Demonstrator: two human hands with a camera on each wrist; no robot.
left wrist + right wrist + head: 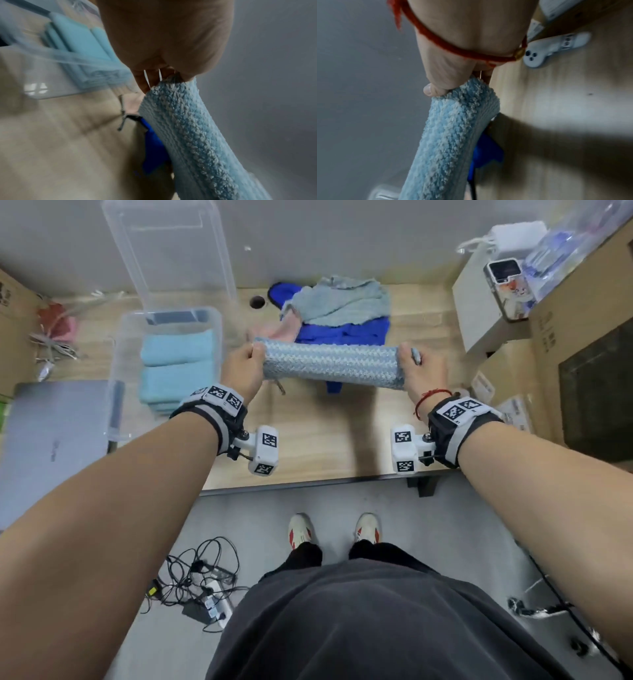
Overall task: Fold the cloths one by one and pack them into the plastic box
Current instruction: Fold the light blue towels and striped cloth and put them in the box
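i'm standing at a light wooden table (308, 436) against a pale wall (325, 237) (cardboard boxes (579, 313) crowding its right side), cables (191, 580) sprawling over the grey floor (428, 525).

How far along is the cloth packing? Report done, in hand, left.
Done: folded light-blue cloths already lie in the plastic box. In hand: the left hand and right hand each grip one end of a blue-white textured cloth, held stretched above the table. Left: a pile of unfolded cloths, grey, blue and pink, waits behind it.
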